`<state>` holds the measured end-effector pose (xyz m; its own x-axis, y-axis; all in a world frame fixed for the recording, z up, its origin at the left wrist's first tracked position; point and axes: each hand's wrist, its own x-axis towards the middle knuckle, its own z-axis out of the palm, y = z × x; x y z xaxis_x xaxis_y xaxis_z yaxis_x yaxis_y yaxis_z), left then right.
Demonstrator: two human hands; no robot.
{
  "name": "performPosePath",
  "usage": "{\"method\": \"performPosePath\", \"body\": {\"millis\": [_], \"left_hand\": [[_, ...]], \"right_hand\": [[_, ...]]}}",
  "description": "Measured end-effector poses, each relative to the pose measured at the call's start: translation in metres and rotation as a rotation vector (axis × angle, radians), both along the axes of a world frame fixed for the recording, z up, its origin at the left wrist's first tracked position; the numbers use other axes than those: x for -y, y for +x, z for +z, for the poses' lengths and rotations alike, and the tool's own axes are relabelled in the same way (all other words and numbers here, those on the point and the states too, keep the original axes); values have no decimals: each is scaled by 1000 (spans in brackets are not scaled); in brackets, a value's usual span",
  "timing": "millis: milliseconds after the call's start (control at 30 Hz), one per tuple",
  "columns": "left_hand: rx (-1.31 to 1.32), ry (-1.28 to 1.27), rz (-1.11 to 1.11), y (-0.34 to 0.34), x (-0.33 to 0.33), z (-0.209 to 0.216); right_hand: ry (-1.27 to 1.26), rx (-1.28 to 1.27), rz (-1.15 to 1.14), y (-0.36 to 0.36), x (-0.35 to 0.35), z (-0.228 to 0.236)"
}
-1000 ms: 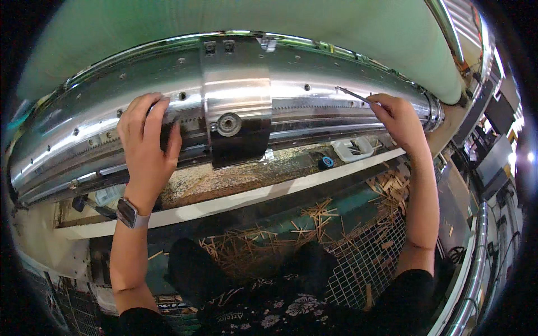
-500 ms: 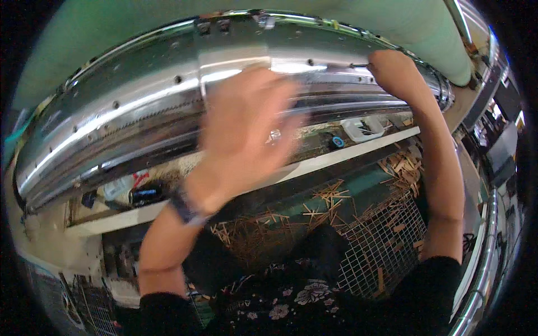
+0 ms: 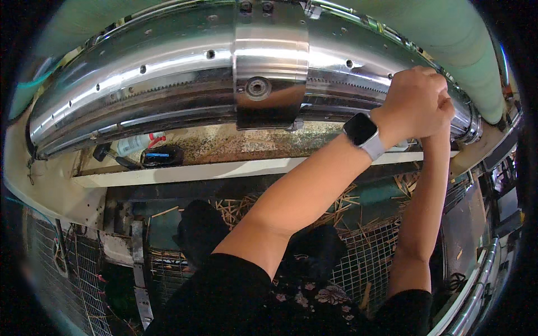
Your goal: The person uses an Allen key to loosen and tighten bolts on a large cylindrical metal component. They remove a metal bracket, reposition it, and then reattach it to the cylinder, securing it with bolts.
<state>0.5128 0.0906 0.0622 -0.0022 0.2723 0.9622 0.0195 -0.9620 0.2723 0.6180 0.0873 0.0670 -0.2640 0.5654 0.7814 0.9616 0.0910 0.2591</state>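
A long shiny metal cylinder (image 3: 179, 64) with a row of holes and a toothed strip stretches across in front of me. Around its middle sits a polished metal collar (image 3: 272, 56) with a recessed round bolt (image 3: 258, 88). My left hand (image 3: 412, 101), a watch on its wrist, is at the right part of the cylinder with its fingers curled. Just behind it, my right hand (image 3: 446, 109) is closed and mostly covered by the left one. The two hands are together; whatever lies between their fingers is hidden.
Below the cylinder runs a shelf with a pale front ledge (image 3: 190, 175). On its left lie a white bottle with a red top (image 3: 134, 144), a black object (image 3: 162, 156) and a black-headed hammer-like tool (image 3: 103, 152). Thin wooden strips (image 3: 241, 213) litter the floor near a metal grid (image 3: 364, 252).
My left hand has swung right from the cylinder's middle to meet my right hand. The thin dark rod seen in my right hand is now hidden. The view has shifted, uncovering the collar's bolt.
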Motion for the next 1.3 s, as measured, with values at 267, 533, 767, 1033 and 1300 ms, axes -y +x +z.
{"method": "performPosePath", "body": {"millis": [267,533,767,1033,1300], "left_hand": [[17,44,-30,-1,15,-24],[-44,103,-88,1,22,-50],[-205,112,-60,-32,35,-67],[-351,137,80,-181,60,-76],[-337,115,368,-233,68,-65]], "right_hand": [[-15,-89,45,-5,25,-27],[-76,-158,111,-12,33,-53],[-381,-230,261,-11,46,-65],[-126,-1174,995,-49,127,-2],[-227,-1209,1235,-168,40,-11]]}}
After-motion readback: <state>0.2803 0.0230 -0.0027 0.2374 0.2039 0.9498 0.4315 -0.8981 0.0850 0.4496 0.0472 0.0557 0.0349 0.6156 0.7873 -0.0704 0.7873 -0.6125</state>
